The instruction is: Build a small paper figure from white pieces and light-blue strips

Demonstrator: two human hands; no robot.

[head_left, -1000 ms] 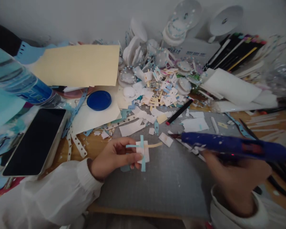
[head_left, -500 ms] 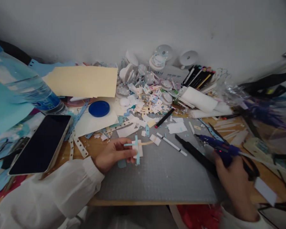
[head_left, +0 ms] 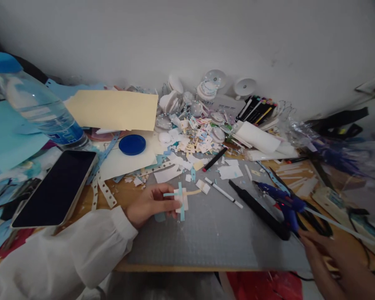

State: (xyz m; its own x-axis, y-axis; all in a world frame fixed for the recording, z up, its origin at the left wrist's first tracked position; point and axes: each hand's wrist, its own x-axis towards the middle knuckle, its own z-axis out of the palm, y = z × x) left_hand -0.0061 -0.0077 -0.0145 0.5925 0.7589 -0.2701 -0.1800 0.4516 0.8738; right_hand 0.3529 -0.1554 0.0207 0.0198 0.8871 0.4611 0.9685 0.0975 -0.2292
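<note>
Paper [head_left: 185,204], pinched in left hand [head_left: 153,204], has roomy cutting mat [head_left: 212,246] nearward; grip of right hand [head_left: 337,258] by hot-glue gun [head_left: 289,208] is unclear.

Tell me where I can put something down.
The gray mat has a bare patch at its front, between the left hand and the black tool, in front of the white pen. It's crowded behind with paper scraps, left with the phone, and right with the glue gun and right hand.
</note>
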